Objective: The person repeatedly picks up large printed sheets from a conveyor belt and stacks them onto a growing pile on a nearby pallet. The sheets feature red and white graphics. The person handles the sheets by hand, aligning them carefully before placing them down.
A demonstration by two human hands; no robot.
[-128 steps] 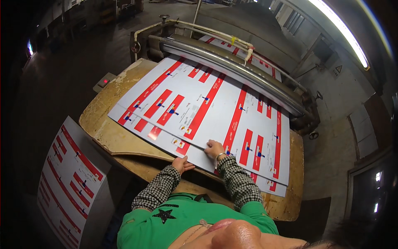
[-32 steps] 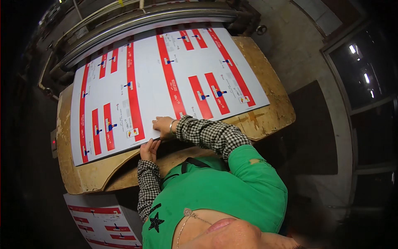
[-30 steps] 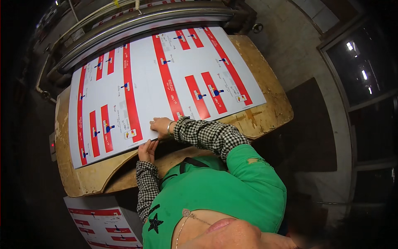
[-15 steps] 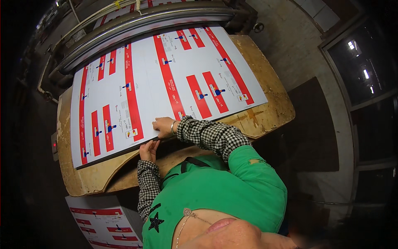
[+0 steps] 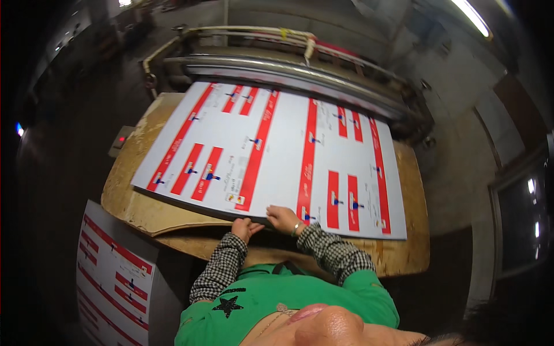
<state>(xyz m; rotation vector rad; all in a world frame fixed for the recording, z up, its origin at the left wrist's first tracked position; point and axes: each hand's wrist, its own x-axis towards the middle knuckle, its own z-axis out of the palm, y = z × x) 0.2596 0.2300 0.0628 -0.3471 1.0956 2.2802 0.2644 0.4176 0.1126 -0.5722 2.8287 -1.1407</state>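
A large white printed sheet [image 5: 283, 161] with red bands and small blue figures lies on a worn wooden board [image 5: 124, 190]. Its far edge meets the metal roller [image 5: 288, 74] of a machine. At the middle of the near edge, my right hand [image 5: 283, 219] is closed on the sheet's rim, fingers curled over the top. Just left of it, my left hand [image 5: 246, 229] grips the same rim from the front, its fingertips close together against the edge. The undersides of both hands' grips are hidden.
At lower left, beside the board, stands a pile with a similar red-and-white printed sheet [image 5: 112, 271] on top. A small box with a red light [image 5: 120, 139] sits at the board's left side. Cream pipes [image 5: 254, 32] run above the roller.
The view has swung, so the sheet and machine now appear squarer and lower. Both hands stay at the near edge of the sheet, close together.
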